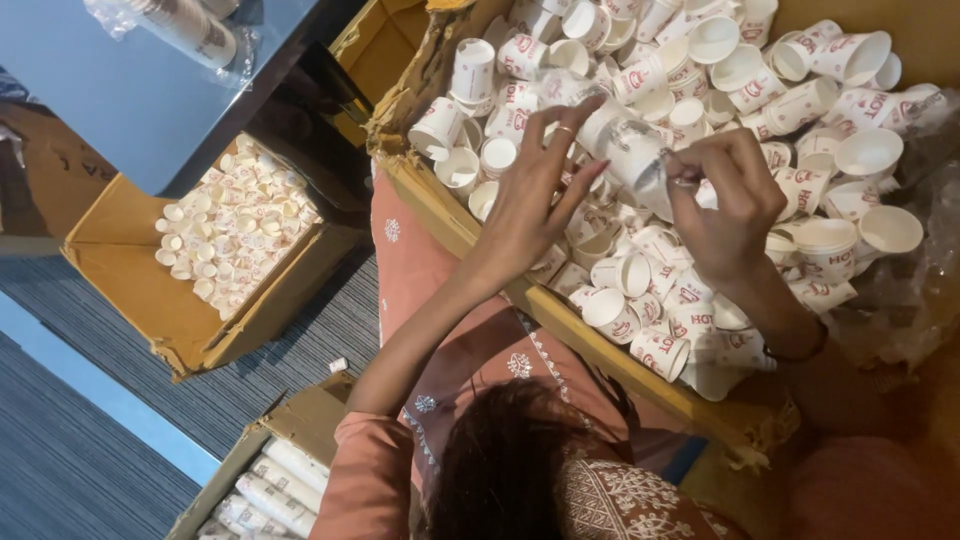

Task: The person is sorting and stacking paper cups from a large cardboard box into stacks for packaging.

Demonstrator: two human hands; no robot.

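A big cardboard box (440,215) holds several loose small white paper cups (850,55) with red print. Above the pile, a short stack of cups in a clear plastic sleeve (630,145) is held between both hands. My left hand (535,195) grips the stack from the left with its fingers spread over it; one finger wears a ring. My right hand (725,205) pinches the loose end of the plastic sleeve at the stack's lower right. My hair and salmon-coloured embroidered sleeves fill the bottom of the view.
A second cardboard box (150,290) at the left holds several upright cups. A third box (285,420) at the bottom left holds sleeved cup stacks. A blue tabletop (130,100) at the top left carries another sleeved stack (190,25). Crumpled clear plastic (915,280) lies at the right.
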